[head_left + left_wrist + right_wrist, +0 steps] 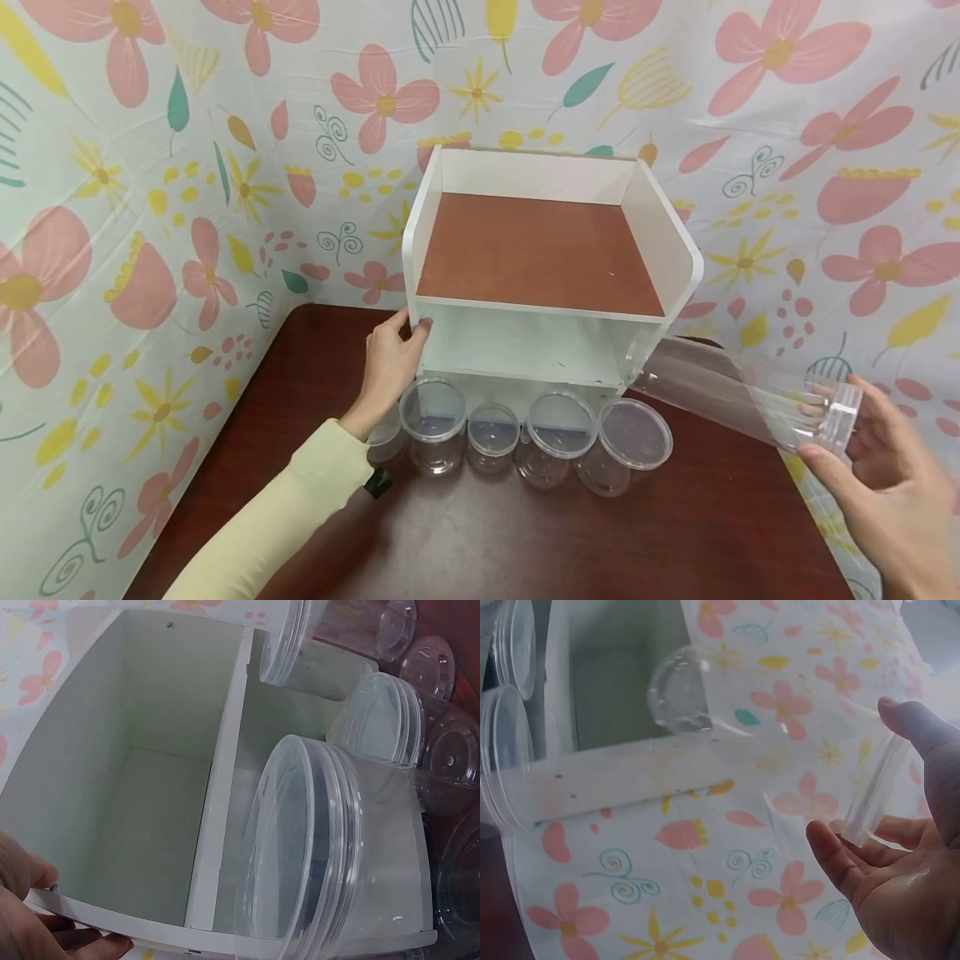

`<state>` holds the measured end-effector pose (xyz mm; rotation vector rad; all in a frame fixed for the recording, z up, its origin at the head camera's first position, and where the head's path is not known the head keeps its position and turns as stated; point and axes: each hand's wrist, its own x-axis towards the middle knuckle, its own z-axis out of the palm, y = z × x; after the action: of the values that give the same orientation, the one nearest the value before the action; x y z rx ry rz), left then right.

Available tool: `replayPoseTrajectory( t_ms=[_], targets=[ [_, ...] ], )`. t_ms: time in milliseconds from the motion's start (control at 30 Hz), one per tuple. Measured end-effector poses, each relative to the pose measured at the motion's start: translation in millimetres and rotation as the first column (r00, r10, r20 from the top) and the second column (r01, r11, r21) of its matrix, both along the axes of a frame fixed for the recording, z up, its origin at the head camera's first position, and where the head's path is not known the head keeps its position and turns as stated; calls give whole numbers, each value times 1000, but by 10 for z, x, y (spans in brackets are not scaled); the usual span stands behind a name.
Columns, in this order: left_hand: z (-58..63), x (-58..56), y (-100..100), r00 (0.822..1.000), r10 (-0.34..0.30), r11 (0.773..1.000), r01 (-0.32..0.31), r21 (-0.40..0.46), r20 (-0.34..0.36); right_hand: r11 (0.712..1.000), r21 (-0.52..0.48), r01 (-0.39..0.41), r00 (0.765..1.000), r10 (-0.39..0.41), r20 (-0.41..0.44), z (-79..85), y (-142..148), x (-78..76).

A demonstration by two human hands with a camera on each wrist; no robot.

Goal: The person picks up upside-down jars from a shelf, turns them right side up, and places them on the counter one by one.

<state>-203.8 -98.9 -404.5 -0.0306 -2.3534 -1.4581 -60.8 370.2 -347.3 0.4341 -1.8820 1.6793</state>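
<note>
A small white shelf unit [540, 307] with a brown top board [532, 250] stands on the table. My left hand [393, 358] grips the front edge of its left side panel, thumb at the inner side and fingers outside, as the left wrist view also shows. Off the right side of the shelf, my right hand [888, 492] holds a tall clear jar [720, 387] by its lidded end. This jar lies tilted in the air, its base toward the shelf's right front edge. In the right wrist view, thumb and fingers close around the jar's lid [877, 791].
Several clear lidded jars of different sizes, such as the rightmost jar [633, 433], stand in a row before the shelf's lower opening. The dark red table [465, 550] extends in front. A flowered cloth [247, 150] hangs behind and at the sides.
</note>
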Motion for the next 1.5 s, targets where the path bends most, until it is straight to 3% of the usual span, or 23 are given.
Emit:
replayPoseTrajectory(
  t_ms=[100,333,467,600,967,1100,1200,1300,1367,1500],
  targets=[
    [1,-3,10,1000,6,1000,-6,-6,-12,996,74,59,998,-58,-12,23,57,-28],
    [10,4,38,1000,23,1000,-23,4,-4,990,107,91,991,-79,-108,86,183,-120],
    [14,3,49,999,31,999,-31,13,-9,939,216,266,963,-251,-96,115,245,-148],
    [4,-11,58,999,31,999,-31,17,-16,852,334,404,907,-420,-26,172,277,-165],
    [17,-17,54,999,36,999,-36,13,-17,741,462,487,830,-558,20,243,270,-248],
    [36,-16,48,999,39,999,-39,9,-9,738,468,487,829,-560,20,187,277,-291],
    [46,-14,41,999,42,999,-42,7,0,726,514,457,819,-569,76,126,294,-313],
    [48,-13,36,999,44,999,-44,4,8,674,618,405,790,-598,135,66,320,-321],
    [45,-13,32,999,44,999,-44,5,14,647,677,351,783,-599,167,15,332,-324],
    [36,-13,23,999,44,999,-45,13,28,667,692,276,818,-541,195,-106,330,-345]
  ],
)
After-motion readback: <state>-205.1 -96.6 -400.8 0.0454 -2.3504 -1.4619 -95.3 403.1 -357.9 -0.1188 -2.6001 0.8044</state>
